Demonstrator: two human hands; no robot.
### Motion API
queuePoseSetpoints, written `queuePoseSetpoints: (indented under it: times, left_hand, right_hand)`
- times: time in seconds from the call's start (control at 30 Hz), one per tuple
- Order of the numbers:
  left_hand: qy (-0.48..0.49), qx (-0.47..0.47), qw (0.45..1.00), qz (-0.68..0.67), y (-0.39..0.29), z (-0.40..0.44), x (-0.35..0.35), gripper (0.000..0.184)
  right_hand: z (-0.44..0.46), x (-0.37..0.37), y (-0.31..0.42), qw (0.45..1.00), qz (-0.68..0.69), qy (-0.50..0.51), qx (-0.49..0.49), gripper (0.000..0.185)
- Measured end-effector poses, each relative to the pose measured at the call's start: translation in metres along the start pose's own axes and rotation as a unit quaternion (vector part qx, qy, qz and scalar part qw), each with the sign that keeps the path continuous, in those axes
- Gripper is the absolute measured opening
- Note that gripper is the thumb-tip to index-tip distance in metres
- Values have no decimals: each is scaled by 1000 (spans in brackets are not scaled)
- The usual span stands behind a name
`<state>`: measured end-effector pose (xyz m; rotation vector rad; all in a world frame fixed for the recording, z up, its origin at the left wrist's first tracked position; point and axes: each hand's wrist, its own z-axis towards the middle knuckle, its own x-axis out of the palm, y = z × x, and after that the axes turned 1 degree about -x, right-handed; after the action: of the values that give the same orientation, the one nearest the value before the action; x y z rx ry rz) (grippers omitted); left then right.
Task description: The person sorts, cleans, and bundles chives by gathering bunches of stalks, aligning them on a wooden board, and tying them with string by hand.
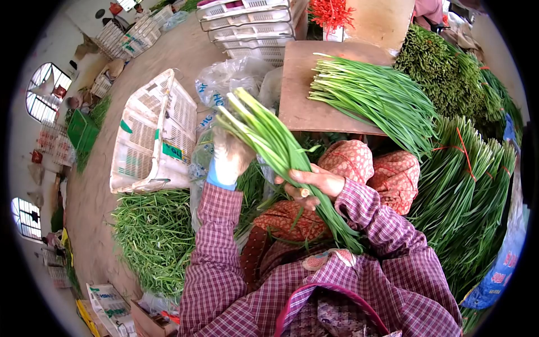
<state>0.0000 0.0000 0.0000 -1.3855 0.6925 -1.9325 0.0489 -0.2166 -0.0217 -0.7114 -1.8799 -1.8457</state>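
My right hand (pixel 314 185) is closed around a bunch of garlic chives (pixel 269 135), held slanting over my lap with the white stem ends up and to the left. A small round tan thing shows at its fingers; I cannot make out what it is. Beside the stems, my left hand (pixel 231 153) wears a white glove with a blue cuff. Motion smears its fingers, so their grip is unclear. More garlic chives (pixel 370 101) lie loose on a brown board (pixel 297 106) in front of my knees.
At my left stand a white plastic crate (pixel 151 140) and a heap of loose green leaves (pixel 154 241). Clear plastic bags (pixel 224 78) lie near the board. Red ties (pixel 331 14) sit beyond it. Tied green bundles (pixel 466 185) line my right, with darker budded stems (pixel 443 73) behind.
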Motion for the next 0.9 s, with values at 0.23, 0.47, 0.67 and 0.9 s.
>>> queuePoseSetpoints:
  times: [0.23, 0.47, 0.67, 0.9]
  left_hand:
    - [-62, 46, 995, -62, -107, 43, 20, 32]
    - [-159, 146, 950, 226, -204, 28, 5, 31]
    - [-191, 174, 924, 283, -168, 28, 47, 31]
    - [-213, 229, 844, 436, -93, 46, 118, 25]
  right_hand:
    - [59, 11, 10, 959, -232, -81, -138, 54]
    - [31, -54, -15, 549, -801, -228, 68, 49]
    - [34, 1, 57, 613, -663, -302, -305, 39]
    - [69, 63, 79, 630, -599, -293, -398, 113]
